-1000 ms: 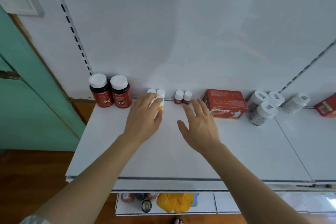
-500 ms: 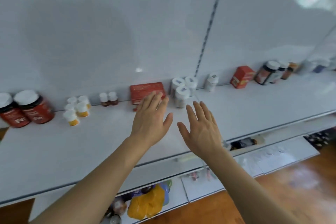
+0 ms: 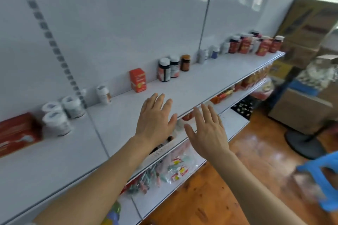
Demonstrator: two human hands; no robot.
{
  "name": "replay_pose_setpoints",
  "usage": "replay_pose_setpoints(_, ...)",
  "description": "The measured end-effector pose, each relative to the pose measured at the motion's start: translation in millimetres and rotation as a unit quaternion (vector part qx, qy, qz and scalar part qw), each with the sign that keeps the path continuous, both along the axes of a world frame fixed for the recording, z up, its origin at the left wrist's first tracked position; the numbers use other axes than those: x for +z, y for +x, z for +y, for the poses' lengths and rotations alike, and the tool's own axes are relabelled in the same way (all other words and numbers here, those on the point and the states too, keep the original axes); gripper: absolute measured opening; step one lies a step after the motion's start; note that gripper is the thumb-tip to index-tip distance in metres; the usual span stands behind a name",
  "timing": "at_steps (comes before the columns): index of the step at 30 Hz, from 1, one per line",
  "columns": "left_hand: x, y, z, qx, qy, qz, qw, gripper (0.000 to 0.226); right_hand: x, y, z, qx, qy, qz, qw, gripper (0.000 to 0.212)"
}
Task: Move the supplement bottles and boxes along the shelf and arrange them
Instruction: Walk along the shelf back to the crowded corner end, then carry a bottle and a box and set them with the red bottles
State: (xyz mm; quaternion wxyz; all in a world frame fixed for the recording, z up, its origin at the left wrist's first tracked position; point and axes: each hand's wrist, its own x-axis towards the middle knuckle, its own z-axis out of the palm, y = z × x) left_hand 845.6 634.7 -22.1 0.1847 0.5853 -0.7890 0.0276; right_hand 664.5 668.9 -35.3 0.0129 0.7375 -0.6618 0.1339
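My left hand (image 3: 155, 120) hovers flat and open over the white shelf (image 3: 201, 86), holding nothing. My right hand (image 3: 207, 129) is open too, just past the shelf's front edge. Along the back wall stand a wide red box (image 3: 16, 133) at far left, three white bottles (image 3: 58, 113), a lone white bottle (image 3: 103, 94), an upright small red box (image 3: 138, 80), three dark bottles (image 3: 172, 68), and a cluster of red-labelled bottles (image 3: 256, 44) at the far right end. All are beyond my fingertips.
A lower shelf (image 3: 164, 188) holds bagged goods and packets. Cardboard boxes (image 3: 309, 29) stack at the right, with a black fan base (image 3: 301, 142) on the wooden floor. A blue stool (image 3: 323, 182) sits at lower right.
My view and both hands have swept right along the shelf, away from the Fe bottles and small bottles at the left end. Both hands stay open and empty.
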Motion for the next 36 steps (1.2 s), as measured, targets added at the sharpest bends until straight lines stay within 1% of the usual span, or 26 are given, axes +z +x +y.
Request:
replay_pose_setpoints(4, 1, -79, -55, -0.047, 0.002, -0.011, 0.999, 0.059, 3, -72, -36, -0.049, -0.005, 0.01, 0.999, 0.071)
replay_pose_setpoints(12, 11, -234, -174, -0.118, 0.003, 0.024, 0.993, 0.057, 20, -209, -122, -0.124, 0.003, 0.028, 0.992, 0.072)
replay_pose_setpoints(16, 13, -303, -230, -0.133, 0.021, 0.027, 0.99, 0.055, 24, -273, -164, -0.149, 0.007, 0.021, 0.989, 0.071)
replay_pose_setpoints(21, 6, -372, -282, -0.138, 0.04, 0.021, 0.989, 0.057, 18, -341, -213, -0.144, 0.006, 0.008, 0.989, 0.071)
replay_pose_setpoints(26, -1, -446, -345, -0.095, 0.041, 0.015, 0.995, 0.056, 8, -425, -286, -0.106, -0.003, 0.004, 0.994, 0.07)
replay_pose_setpoints(29, -1, -483, -373, -0.066, 0.055, 0.028, 0.996, 0.056, 11, -471, -326, -0.08, -0.005, 0.016, 0.997, 0.068)
replay_pose_setpoints(32, 0, -506, -399, -0.037, 0.062, 0.038, 0.997, 0.056, 19, -506, -367, -0.046, -0.013, 0.031, 0.998, 0.067)
replay_pose_setpoints(36, -1, -518, -439, 0.011, 0.061, 0.039, 0.997, 0.055, 19, -527, -422, 0.006, 0.011, 0.025, 1.0, 0.067)
